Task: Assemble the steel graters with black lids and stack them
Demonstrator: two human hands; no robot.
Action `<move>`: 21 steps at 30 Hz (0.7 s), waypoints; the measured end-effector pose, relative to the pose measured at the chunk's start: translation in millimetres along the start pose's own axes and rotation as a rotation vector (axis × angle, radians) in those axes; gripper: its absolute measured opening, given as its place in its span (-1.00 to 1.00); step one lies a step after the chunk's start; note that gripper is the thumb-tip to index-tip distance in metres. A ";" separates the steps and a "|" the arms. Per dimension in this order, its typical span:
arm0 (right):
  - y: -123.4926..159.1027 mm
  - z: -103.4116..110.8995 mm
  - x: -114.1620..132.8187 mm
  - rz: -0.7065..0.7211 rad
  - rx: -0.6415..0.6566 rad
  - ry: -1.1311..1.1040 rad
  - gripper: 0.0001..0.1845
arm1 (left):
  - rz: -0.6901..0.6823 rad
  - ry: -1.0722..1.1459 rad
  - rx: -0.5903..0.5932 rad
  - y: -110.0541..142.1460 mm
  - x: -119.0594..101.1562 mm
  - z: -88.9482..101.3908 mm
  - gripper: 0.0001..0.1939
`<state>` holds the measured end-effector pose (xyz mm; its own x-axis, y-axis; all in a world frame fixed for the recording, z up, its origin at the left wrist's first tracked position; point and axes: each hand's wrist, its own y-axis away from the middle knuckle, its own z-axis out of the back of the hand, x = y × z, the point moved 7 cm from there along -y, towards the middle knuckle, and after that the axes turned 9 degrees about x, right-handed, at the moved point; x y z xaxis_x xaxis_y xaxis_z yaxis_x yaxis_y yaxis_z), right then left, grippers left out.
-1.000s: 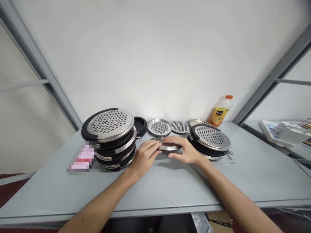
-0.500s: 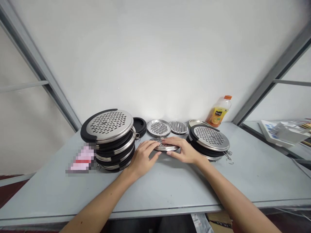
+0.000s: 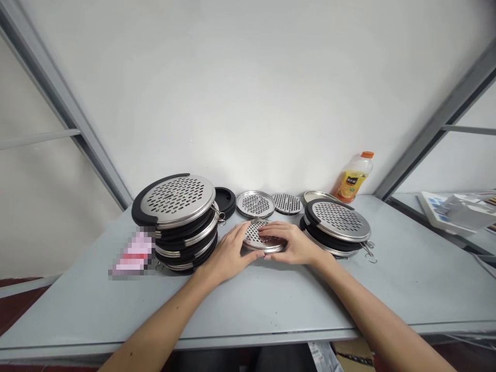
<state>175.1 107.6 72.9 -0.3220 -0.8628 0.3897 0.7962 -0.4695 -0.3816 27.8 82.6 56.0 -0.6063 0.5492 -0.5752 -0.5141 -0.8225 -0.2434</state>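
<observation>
No word, brand or number can be read with certainty. At the right of the frame, a bottle (image 3: 352, 178) bears a yellow label (image 3: 351, 185) with pale characters on a dark patch, too small and blurred to make out. At the bottom of the frame, right of centre, a pale package (image 3: 325, 356) carries small print, also too blurred to read.

Before you: perforated disc (image 3: 265, 237), shiny metal; tabletop (image 3: 267, 294), smooth, grey, low sheen; bottle (image 3: 353, 178), clear plastic, orange cap.
</observation>
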 end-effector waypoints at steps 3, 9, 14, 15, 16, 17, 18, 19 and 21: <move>0.6 0.5 -1.0 -0.022 0.015 -0.006 -0.40 | -0.018 -0.015 -0.014 -0.7 -2.1 1.3 -0.37; 1.8 4.1 -0.1 -0.033 0.027 -0.080 -0.48 | -0.049 -0.060 -0.037 -0.4 -6.2 2.8 -0.37; 2.8 8.4 -15.2 -0.172 -0.079 -0.087 -0.59 | -0.038 -0.106 -0.042 0.7 -7.4 1.8 -0.34; 3.4 7.8 -19.8 -0.214 -0.090 -0.073 -0.59 | -0.033 -0.115 -0.037 0.9 -7.5 1.1 -0.34; 4.0 6.5 -24.1 -0.252 -0.093 -0.060 -0.59 | -0.028 -0.124 -0.034 1.0 -7.6 0.7 -0.34; 4.5 4.5 -27.8 -0.283 -0.088 -0.049 -0.59 | -0.024 -0.134 -0.033 1.2 -7.8 0.3 -0.33; 4.7 2.1 -30.8 -0.305 -0.077 -0.041 -0.59 | -0.022 -0.144 -0.033 1.4 -8.0 -0.1 -0.32; 4.8 -0.7 -33.1 -0.319 -0.061 -0.036 -0.58 | -0.020 -0.154 -0.035 1.6 -8.1 -0.5 -0.31; 4.5 -6.1 -35.4 -0.325 -0.026 -0.026 -0.57 | -0.012 -0.175 -0.038 2.0 -7.3 -2.4 -0.28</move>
<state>187.0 134.9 52.2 -0.5437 -0.6623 0.5156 0.6406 -0.7243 -0.2549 32.7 76.6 57.9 -0.6985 0.5735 -0.4280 -0.5004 -0.8190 -0.2809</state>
